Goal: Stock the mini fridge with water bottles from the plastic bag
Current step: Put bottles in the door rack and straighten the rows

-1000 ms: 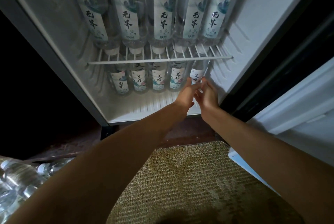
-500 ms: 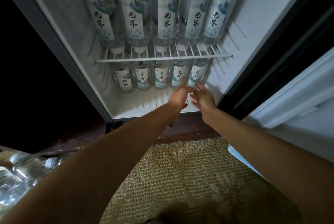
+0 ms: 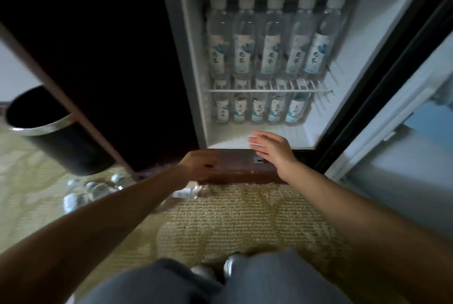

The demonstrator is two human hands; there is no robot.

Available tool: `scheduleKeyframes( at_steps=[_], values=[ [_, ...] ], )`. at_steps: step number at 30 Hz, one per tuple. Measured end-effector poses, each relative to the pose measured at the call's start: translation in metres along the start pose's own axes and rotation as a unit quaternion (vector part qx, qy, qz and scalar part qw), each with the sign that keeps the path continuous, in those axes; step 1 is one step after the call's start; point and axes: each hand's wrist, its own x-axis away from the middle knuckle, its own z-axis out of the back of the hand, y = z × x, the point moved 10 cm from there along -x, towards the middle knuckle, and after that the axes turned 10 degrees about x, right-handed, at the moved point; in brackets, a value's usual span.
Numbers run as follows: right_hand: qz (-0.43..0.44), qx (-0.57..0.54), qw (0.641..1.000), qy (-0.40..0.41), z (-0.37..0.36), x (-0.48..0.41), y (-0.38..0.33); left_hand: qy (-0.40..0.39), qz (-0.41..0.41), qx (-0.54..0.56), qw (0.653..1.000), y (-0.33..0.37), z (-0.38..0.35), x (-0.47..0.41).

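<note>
Stock on hand: mini fridge (image 3: 193, 58) open at the far side, its door (image 3: 392, 119) swung out to the right. Upper row of water bottles (image 3: 269, 41) stands five across on the wire shelf (image 3: 316, 90), with caps of more behind. Lower row (image 3: 259, 110) stands five across beneath, with a bare strip of fridge floor in front. My right hand (image 3: 272, 149): fingers straight and together, empty, at the fridge's near lip. My left hand (image 3: 199, 164): blurred, fingers relaxed as far as I can tell, empty, lower and further left. Spare bottles (image 3: 90, 191) lie on the floor at near left, by the black bin (image 3: 49, 129); one bottle (image 3: 188, 191) lies just beside my left forearm on the woven mat (image 3: 245, 218). The bag's film is too dim to make out. Step in hand, as I judge: between placements. Next move calls for reaching left, gripping one bottle round its body and standing it upright in that bare strip.
</note>
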Motion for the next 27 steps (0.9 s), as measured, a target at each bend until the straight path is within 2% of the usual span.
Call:
scheduleKeyframes(
  at_steps=[3,6,10,15,19,23,27],
  values=[
    [0.01,0.027,0.998,-0.05,-0.046,0.02,-0.009,0.056,-0.001,-0.036,0.998,0.004,0.072,0.046],
    [0.015,0.043,0.994,-0.094,-0.101,0.036,-0.014,0.143,-0.016,-0.062,0.988,0.004,0.142,0.088],
    [0.029,0.105,0.984,-0.144,-0.176,0.049,-0.017,0.212,-0.003,-0.014,0.977,-0.012,0.217,0.125],
    [0.025,0.22,0.949,-0.224,-0.271,0.062,-0.013,0.258,-0.012,0.068,0.964,-0.035,0.285,0.151],
    [0.007,0.3,0.919,-0.255,-0.324,0.059,0.012,0.278,-0.004,0.124,0.953,-0.063,0.317,0.158],
    [0.003,0.375,0.89,-0.26,-0.349,0.043,0.046,0.258,0.015,0.156,0.953,-0.093,0.317,0.139],
    [0.042,0.462,0.86,-0.212,-0.341,0.011,0.077,0.252,0.05,0.17,0.951,-0.123,0.303,0.101]
  ],
)
